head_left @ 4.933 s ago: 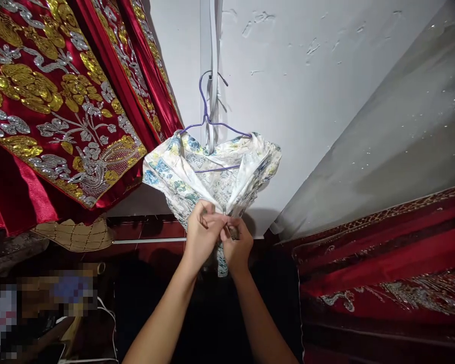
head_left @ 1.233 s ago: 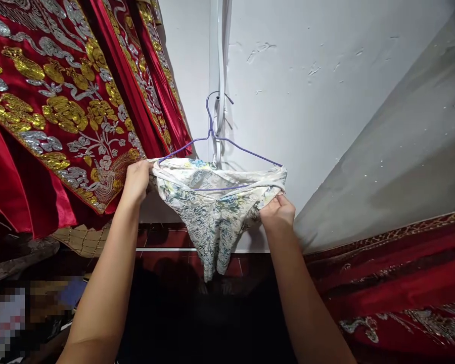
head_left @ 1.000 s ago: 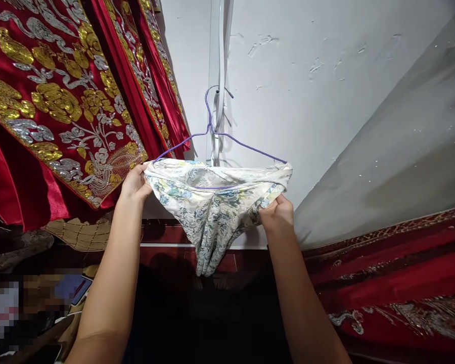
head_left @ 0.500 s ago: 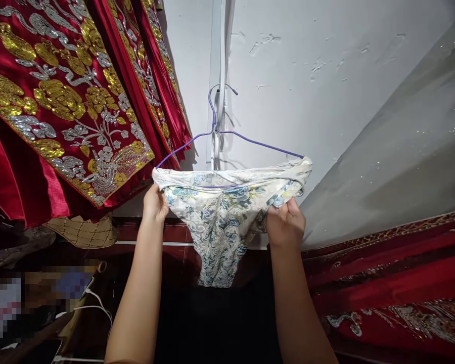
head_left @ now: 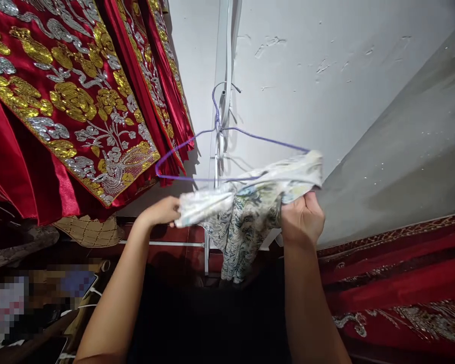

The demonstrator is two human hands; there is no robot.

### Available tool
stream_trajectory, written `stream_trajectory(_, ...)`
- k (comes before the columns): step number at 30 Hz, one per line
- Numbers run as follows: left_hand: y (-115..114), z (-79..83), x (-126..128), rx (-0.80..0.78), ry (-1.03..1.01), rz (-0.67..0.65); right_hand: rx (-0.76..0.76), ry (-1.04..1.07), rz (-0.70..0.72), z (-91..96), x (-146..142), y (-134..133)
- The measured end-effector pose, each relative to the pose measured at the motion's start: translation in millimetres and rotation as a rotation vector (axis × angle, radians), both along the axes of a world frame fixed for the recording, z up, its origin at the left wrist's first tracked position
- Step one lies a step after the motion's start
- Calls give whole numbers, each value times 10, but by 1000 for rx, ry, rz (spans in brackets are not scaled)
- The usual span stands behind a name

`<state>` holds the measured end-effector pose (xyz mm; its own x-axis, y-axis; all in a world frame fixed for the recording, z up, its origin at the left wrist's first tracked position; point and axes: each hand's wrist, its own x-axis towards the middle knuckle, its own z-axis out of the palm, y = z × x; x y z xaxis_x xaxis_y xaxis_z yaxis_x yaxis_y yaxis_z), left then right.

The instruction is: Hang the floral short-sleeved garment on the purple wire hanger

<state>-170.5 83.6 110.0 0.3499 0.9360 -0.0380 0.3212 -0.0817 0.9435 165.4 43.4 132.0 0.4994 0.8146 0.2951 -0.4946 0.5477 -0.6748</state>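
Note:
A pale garment with a blue-green floral print hangs partly on a purple wire hanger. Its right side still covers the hanger's right end, while the left end is bare. My left hand pinches the garment's left edge, below and apart from the hanger. On the other side my right hand grips the cloth just under the hanger's right corner. The hanger's hook loops at a white upright pole. Below my hands the garment narrows to a gathered lower end. Motion blurs parts of the cloth.
Red garments with gold and silver sequins hang at the left, close to the hanger. A white pole stands against the white wall. Red embroidered cloth lies at lower right, and a tan quilted item at lower left.
My left hand has drawn the garment's left side off the hanger's left end, downward and inward. My right hand has shifted slightly right with its side, and the hanger's left end is now exposed.

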Motion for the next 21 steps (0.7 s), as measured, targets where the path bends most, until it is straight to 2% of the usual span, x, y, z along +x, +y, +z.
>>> stream_trajectory(3,-124,-73,221,9,-40,-88,-31,75,122,-123,-40,23)
stream_trajectory(5,-208,-91,359,69,-219,-25,-74,136,187,-309,-48,32)
stream_trajectory(7,-284,-78,477,107,-457,90,-147,118,164,-550,-45,19)
stream_trajectory(10,-408,-31,651,62,-718,232,-363,-203,-58,-840,-76,-54)
stream_trajectory(12,-525,9,792,30,-822,304,-484,-541,-125,-875,-162,-126)
stream_trajectory(13,-598,32,869,35,-845,334,-504,-692,-62,-835,-232,-163)
stream_trajectory(14,-681,58,945,51,-839,344,-497,-798,64,-762,-318,-195)
stream_trajectory(16,-868,130,1073,97,-717,246,-460,-835,407,-558,-521,-244)
stream_trajectory(18,-1053,230,1130,200,-473,25,-496,-695,733,-341,-716,-267)
stream_trajectory(20,-1184,351,1089,392,-231,-175,-556,-498,937,-168,-853,-273)
stream_trajectory(21,-1215,409,1032,514,-151,-206,-559,-415,1003,-103,-891,-275)
